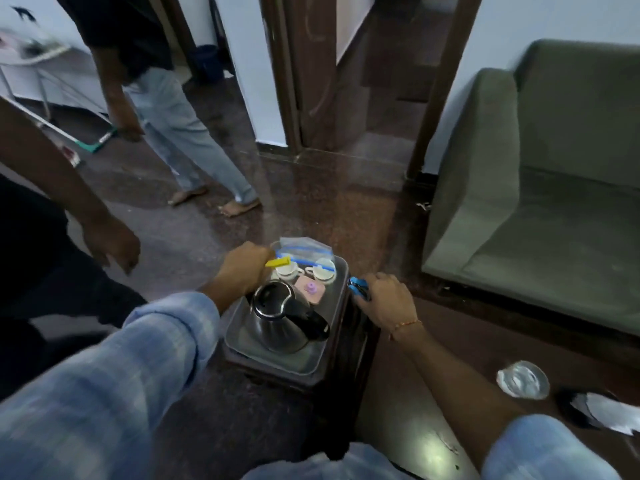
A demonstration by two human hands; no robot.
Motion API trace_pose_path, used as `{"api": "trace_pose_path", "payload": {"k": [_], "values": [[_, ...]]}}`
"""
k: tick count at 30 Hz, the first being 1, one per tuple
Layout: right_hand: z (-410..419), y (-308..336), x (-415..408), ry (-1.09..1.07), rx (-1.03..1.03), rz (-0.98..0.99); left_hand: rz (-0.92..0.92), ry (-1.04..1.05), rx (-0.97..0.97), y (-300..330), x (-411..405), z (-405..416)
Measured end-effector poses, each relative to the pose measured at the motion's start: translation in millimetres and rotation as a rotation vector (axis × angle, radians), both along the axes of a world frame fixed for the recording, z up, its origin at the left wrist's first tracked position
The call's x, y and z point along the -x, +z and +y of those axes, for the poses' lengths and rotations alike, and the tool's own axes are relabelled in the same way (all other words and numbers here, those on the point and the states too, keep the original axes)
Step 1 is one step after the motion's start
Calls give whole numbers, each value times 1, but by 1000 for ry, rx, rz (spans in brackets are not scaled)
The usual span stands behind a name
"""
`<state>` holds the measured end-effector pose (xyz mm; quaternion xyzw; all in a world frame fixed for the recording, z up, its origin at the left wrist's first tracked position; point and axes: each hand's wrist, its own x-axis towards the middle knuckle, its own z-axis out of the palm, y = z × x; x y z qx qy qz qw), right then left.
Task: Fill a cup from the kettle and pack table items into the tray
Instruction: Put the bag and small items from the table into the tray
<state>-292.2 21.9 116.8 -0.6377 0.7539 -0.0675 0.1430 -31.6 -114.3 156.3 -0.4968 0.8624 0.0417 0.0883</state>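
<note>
A: Left hand (244, 266) curled at the far-left rim of the clear rectangular plastic tray (239, 336), fingers hidden behind the knuckles, looks like it grips the rim. A yellow plastic clip (278, 262) pokes out just beside it; can't tell if the hand holds it.

B: Right hand (384, 301)?

A: Closed around a small blue-handled tool (357, 287), just off the tray's right rim.

B: Tray contents?

A: Black and steel electric kettle (287, 318) at the near end, lid shut. Beyond it a pink square box with a purple knob (310, 292). At the far end two white ceramic cups (289, 270) (325, 270), and a clear zip bag with a blue seal (304, 249) behind them.

B: Tray sits on?

A: Small dark wooden table (339, 372). Crumpled clear plastic cup (523, 379) on the floor, well right of the tray.
</note>
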Motion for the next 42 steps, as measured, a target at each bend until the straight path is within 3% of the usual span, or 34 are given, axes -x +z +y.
{"api": "trace_pose_path", "payload": {"k": [8,20,31,42], "values": [[-49,-25,-36,95,-144,-2,-19,73,-90,-33,-19,-30],[-110,-80,-77,-44,-457,40,-133,-120,-349,-130,-33,-111],[-138,-130,-94,-8,-579,128,-106,-231,-406,-185,-30,-121],[-150,-147,-93,-54,-555,103,-57,-267,-538,-204,-28,-133]]}}
